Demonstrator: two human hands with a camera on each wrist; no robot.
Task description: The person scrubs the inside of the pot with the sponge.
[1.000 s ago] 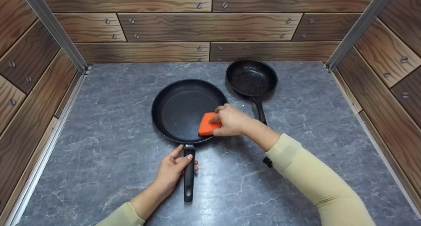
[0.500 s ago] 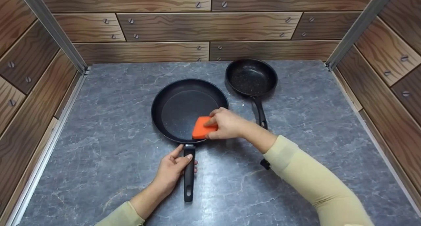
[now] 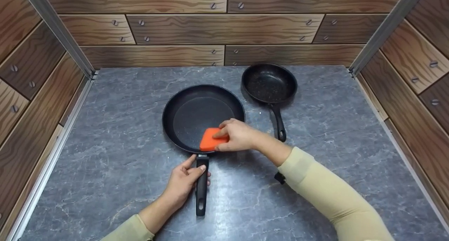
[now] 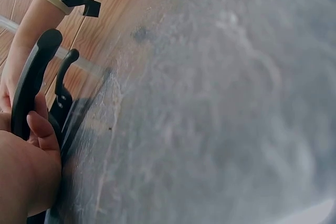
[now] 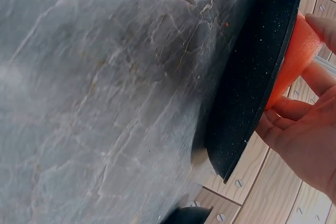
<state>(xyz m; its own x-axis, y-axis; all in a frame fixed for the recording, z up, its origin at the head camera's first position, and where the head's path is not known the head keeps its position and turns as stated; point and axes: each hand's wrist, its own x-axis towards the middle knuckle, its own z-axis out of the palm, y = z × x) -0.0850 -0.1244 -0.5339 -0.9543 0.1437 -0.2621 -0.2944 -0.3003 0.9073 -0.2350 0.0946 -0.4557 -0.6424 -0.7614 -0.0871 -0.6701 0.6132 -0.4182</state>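
Note:
A large black frying pan (image 3: 196, 111) lies on the grey marbled tabletop, its handle (image 3: 201, 199) toward the person. My left hand (image 3: 182, 181) grips that handle near the pan, thumb on top and fingers underneath; the left wrist view shows the hand (image 4: 31, 171) around the handle (image 4: 34, 82). My right hand (image 3: 238, 135) holds an orange sponge (image 3: 210, 139) against the pan's near inner wall, just above where the handle joins. In the right wrist view the sponge (image 5: 294, 61) shows over the rim, pinched between thumb and fingers of the right hand (image 5: 304, 124).
A smaller black speckled frying pan (image 3: 269, 83) sits at the back right, its handle (image 3: 279, 125) pointing toward the person, close beyond the right forearm. Wood-patterned panels (image 3: 224, 28) with metal corner posts (image 3: 382, 30) wall in the tabletop (image 3: 105, 146) at the back and sides.
The right hand has slid the sponge left and toward the person along the pan's near inner wall. The left hand keeps its grip on the handle, and both pans stay put.

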